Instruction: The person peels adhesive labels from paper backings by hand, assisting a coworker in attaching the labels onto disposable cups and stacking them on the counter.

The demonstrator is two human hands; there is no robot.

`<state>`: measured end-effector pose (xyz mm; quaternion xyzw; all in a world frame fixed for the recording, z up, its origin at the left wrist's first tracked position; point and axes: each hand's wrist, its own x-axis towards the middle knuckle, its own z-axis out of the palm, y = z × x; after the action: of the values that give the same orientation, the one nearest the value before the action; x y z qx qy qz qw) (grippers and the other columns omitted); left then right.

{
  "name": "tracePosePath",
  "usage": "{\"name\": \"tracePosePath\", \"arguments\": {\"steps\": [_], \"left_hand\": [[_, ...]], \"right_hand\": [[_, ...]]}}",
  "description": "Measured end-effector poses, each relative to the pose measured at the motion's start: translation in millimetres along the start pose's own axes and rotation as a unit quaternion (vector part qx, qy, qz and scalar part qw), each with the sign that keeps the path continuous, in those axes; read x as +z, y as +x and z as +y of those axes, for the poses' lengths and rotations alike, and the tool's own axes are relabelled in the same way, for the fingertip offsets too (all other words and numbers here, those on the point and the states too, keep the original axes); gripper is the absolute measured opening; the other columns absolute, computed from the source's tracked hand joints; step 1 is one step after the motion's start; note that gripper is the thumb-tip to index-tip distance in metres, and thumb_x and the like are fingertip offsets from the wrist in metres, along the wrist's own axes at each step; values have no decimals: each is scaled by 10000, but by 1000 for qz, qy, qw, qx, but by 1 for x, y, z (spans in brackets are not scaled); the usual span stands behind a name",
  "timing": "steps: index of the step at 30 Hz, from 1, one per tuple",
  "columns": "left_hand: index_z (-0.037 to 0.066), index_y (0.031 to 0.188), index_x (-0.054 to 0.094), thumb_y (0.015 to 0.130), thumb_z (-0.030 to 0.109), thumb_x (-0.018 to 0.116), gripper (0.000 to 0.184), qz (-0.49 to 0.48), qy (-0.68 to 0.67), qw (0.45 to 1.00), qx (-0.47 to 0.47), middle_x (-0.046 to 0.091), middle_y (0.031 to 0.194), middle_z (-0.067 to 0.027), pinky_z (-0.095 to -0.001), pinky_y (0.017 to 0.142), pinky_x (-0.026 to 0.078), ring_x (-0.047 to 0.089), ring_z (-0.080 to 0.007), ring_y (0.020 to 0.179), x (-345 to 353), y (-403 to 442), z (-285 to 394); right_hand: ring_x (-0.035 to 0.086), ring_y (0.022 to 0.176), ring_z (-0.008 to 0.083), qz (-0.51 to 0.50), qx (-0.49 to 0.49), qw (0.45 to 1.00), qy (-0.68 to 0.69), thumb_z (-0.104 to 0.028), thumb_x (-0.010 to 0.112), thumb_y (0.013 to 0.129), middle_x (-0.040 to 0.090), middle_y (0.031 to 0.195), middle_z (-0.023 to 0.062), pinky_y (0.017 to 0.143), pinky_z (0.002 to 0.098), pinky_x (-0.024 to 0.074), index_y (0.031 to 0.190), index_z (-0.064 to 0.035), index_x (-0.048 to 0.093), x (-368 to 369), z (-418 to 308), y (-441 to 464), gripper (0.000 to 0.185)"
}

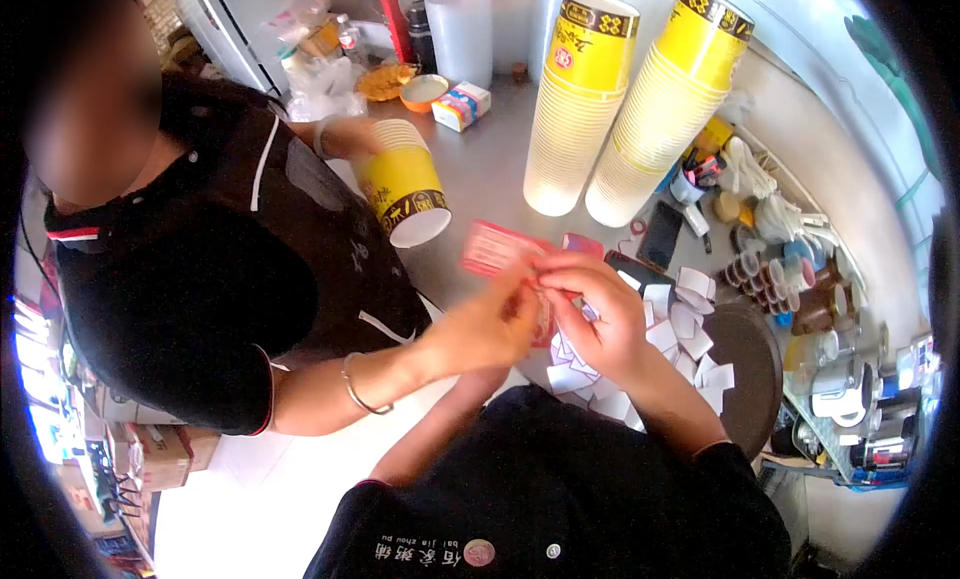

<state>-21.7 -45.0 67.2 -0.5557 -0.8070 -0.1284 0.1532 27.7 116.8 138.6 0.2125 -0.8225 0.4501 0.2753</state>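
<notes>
My right hand is closed in a pinch, its fingertips at the edge of a red printed card. A co-worker's hand, blurred and with a bangle at the wrist, meets my fingers at the same spot. Behind that forearm, my left hand is mostly hidden; its fingers do not show. Another piece of red printed material shows just below the pinch. Under and beside my right hand lies a heap of folded white paper slips.
The co-worker's other hand holds a short stack of yellow paper cups. Two tall cup stacks stand on the metal table. A phone, a round dark stool, a bowl and a tissue pack are around.
</notes>
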Motion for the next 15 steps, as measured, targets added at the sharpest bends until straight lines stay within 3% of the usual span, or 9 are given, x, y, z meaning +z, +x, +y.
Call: {"name": "tracePosePath", "arguments": {"steps": [1, 2, 3, 5, 7, 8, 9, 11, 15], "left_hand": [[-3, 976, 566, 797, 155, 673, 262, 40, -361, 907, -214, 607, 742, -60, -260, 544, 469, 586, -117, 621, 36, -17, 10], [-13, 1014, 544, 821, 127, 653, 262, 155, -521, 758, -361, 612, 768, -61, -249, 554, 457, 576, -103, 633, 40, -18, 21], [-13, 1002, 548, 834, 102, 640, 224, 133, -651, 612, -429, 609, 781, -45, -232, 578, 447, 562, -93, 647, 40, -26, 31], [-4, 989, 557, 852, 64, 613, 163, 124, -665, 593, -437, 605, 785, -23, -209, 617, 427, 537, -81, 667, 34, -29, 31], [-6, 974, 565, 850, 74, 619, 158, 129, -670, 592, -429, 608, 786, -29, -209, 611, 427, 542, -79, 667, 22, -25, 33], [-8, 966, 571, 850, 70, 615, 146, 118, -666, 597, -432, 616, 796, -36, -206, 614, 426, 540, -77, 669, 17, -25, 34], [-8, 966, 571, 850, 70, 615, 146, 115, -667, 596, -432, 616, 796, -36, -206, 614, 426, 540, -77, 669, 10, -23, 36], [-10, 970, 570, 855, 72, 603, 145, 101, -692, 583, -413, 624, 804, -48, -208, 613, 429, 539, -78, 669, -2, -19, 39], [-20, 950, 572, 856, 15, 558, 101, 118, -720, 563, -388, 615, 777, -84, -214, 581, 417, 551, -110, 670, -9, -25, 36]], "right_hand": [[615, 873, 245, -1, 8, 1000, 0, 36, 616, 775, 602, 1048, 155, 699, 296, 496, 971, 9, 589, 0, 0, -1, 199], [606, 900, 237, 52, 51, 996, 49, 13, 618, 788, 582, 1088, 159, 703, 298, 496, 994, 7, 588, 1, -2, -2, 208], [598, 928, 230, 105, 93, 985, 97, -11, 620, 800, 562, 1127, 163, 708, 301, 496, 1017, 5, 588, 2, -2, -3, 220], [578, 975, 217, 88, 83, 993, 11, -62, 627, 819, 536, 1162, 178, 730, 314, 496, 1133, 12, 522, 4, 27, -22, 339], [575, 982, 209, 51, 230, 971, -34, -103, 642, 823, 530, 1159, 198, 754, 337, 492, 1228, 20, 426, 14, 36, -39, 475], [590, 950, 183, 40, 360, 920, 151, -83, 637, 830, 554, 1121, 187, 750, 316, 496, 1286, 13, 335, 19, 25, -38, 555], [590, 950, 183, 42, 363, 919, 150, -83, 637, 830, 554, 1121, 187, 750, 316, 496, 1286, 13, 335, 20, 27, -40, 555], [608, 896, 161, -5, 386, 857, 343, -51, 623, 836, 596, 1055, 154, 720, 278, 500, 1289, 2, 334, 22, 31, -45, 540], [616, 875, 139, 57, 351, 874, 332, -12, 598, 843, 628, 998, 136, 712, 255, 503, 1279, -19, 336, 15, 24, -37, 508]]}}
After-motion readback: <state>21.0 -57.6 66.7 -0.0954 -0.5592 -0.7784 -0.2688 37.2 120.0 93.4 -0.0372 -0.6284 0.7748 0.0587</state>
